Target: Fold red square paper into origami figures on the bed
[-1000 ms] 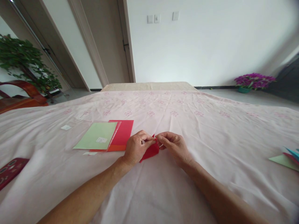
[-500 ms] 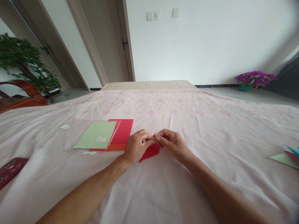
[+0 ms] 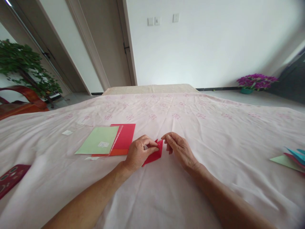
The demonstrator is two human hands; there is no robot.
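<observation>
A small folded piece of red paper (image 3: 156, 156) lies on the pink cloth, with pointed flaps standing up at its top right. Thumb and fingers of my left hand (image 3: 140, 151) pinch it from the left, covering part of the folds. Just right of the paper's tip, my right hand (image 3: 179, 148) is raised with loosely bent fingers and nothing in them. Its index fingertip is close to the red point, with a slight gap between.
Left of my hands lie a light green sheet pack (image 3: 97, 140) and red sheets (image 3: 127, 136). A dark red case (image 3: 11, 178) rests at far left. Folded coloured paper pieces (image 3: 289, 160) sit at far right. The patterned tablecloth (image 3: 166, 108) has creases.
My right hand has let go of the paper's tip and moved slightly right. My left hand keeps its pinch, and a pointed red flap now shows between the hands.
</observation>
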